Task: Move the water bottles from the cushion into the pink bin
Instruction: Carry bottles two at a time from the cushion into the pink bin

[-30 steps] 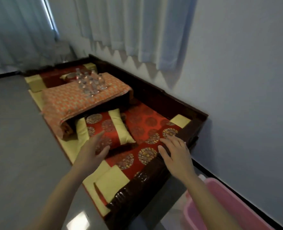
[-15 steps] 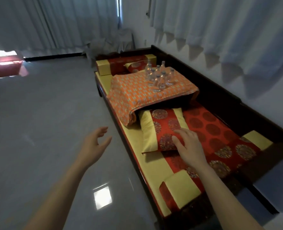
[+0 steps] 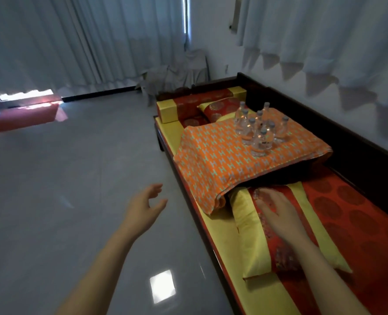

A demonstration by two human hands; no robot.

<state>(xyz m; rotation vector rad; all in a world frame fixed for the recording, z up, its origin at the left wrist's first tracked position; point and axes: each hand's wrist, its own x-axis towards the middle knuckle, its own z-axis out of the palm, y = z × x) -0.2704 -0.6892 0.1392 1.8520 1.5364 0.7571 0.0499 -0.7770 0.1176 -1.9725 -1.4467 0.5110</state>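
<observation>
Several clear water bottles [image 3: 258, 129] with pale caps stand upright in a cluster on an orange patterned cushion [image 3: 215, 164], on the far half of a long dark wooden bench [image 3: 356, 142]. My left hand [image 3: 144, 208] hovers over the grey floor beside the bench, fingers apart and empty. My right hand [image 3: 277, 210] is spread over a red and yellow pillow [image 3: 245, 226], just short of the orange cushion's near edge; whether it touches the pillow I cannot tell. Both hands are well short of the bottles. The pink bin is out of view.
The bench runs along the right wall under white curtains [image 3: 325, 42]. More red and yellow pillows [image 3: 202, 105] lie at its far end. A glossy grey floor [image 3: 63, 189] spreads to the left, and a low red object [image 3: 22, 114] sits at the far left.
The view has swung left and forward along the bench, and the pink bin has dropped out of sight. Both hands have moved closer to the orange cushion, the right one onto the pillow.
</observation>
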